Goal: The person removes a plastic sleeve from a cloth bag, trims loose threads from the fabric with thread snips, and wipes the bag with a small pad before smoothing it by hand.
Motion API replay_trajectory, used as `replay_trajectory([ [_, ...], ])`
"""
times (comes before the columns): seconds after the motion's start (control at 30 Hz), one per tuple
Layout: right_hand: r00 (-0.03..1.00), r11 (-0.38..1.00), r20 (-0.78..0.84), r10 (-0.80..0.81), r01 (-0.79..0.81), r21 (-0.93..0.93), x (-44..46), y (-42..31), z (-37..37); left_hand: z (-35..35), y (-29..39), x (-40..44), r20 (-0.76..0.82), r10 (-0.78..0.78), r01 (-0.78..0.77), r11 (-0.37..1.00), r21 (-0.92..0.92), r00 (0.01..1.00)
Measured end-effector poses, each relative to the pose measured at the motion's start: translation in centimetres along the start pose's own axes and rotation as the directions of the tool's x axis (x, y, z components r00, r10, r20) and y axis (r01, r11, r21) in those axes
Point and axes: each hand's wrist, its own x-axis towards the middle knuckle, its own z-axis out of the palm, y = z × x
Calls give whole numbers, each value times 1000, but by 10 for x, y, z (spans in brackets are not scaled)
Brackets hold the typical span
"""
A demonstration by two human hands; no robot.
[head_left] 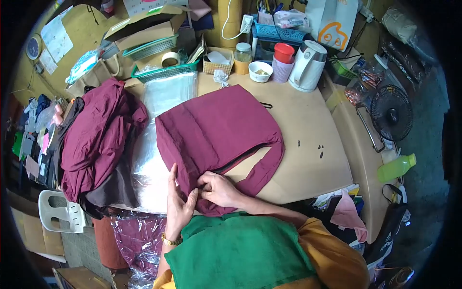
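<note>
A maroon fabric bag (216,125) lies flat on the brown table, its wide strap looping toward me and a dark zipper-like edge along its opening. My left hand (180,207) is at the bag's near left corner, thumb and fingers closed on the fabric. Beside it, my right hand (219,189) has its fingers curled and pinched on the same spot, where the strap meets the body. The fingertips are partly hidden, so any small part between them cannot be made out.
A heap of maroon and dark fabric (103,139) lies left, beside clear plastic bags (168,94). Along the back stand a green basket (166,72), a white bowl (260,72), a purple cup (282,70) and a white kettle (308,67). A black fan (391,113) is at right.
</note>
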Motion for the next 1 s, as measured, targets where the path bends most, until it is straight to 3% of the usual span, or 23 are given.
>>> replay_trajectory([
  [0.07,973,976,-144,-183,162,-145,-6,3,7,5,-10,-1,-58,26,-36,982,-184,998],
  [0.13,952,954,-166,-259,224,-201,-7,3,7,2,-19,-1,-33,0,-6,985,-173,999],
  [0.2,925,925,-183,-333,283,-253,-10,3,8,1,-17,-2,-54,150,-140,978,153,987],
  [0.23,923,905,-166,-346,282,-320,-13,2,8,-1,-6,-3,-54,146,-137,978,155,988],
  [0.3,874,817,-153,-461,352,-456,-14,-3,5,-5,20,-3,-22,-82,84,964,253,996],
  [0.33,876,818,-151,-459,350,-456,-15,-4,3,-5,19,-2,-22,-85,88,964,251,996],
  [0.4,816,693,-79,-573,431,-577,-13,-7,-2,-7,16,-1,9,-86,80,956,284,996],
  [0.47,819,715,-81,-568,443,-541,-13,-13,-5,-6,12,1,5,-76,70,948,311,997],
  [0.53,926,904,-68,-372,344,-252,-12,-16,-9,-6,10,2,2,-61,56,939,340,998],
  [0.6,931,923,-84,-354,334,-194,-11,-15,-9,-3,10,3,16,-8,2,934,357,1000],
  [0.67,932,931,-137,-335,306,-196,-10,-4,-9,-2,8,2,22,-53,43,942,332,998],
  [0.7,932,931,-137,-336,306,-199,-9,-2,-12,-2,7,2,17,36,-40,932,361,999],
  [0.73,922,919,-170,-349,301,-252,-8,-1,-18,-2,5,2,15,125,-121,913,389,992],
  [0.87,878,832,-327,-350,131,-539,-8,12,-64,-13,2,-2,5,85,-81,923,376,996],
  [0.93,816,758,-461,-348,-45,-651,-11,24,-102,-27,-7,-5,-9,-106,106,992,73,994],
  [1.0,673,715,-609,-419,-169,-679,-18,43,-137,-42,-14,-2,-46,-33,26,987,-158,998],
])
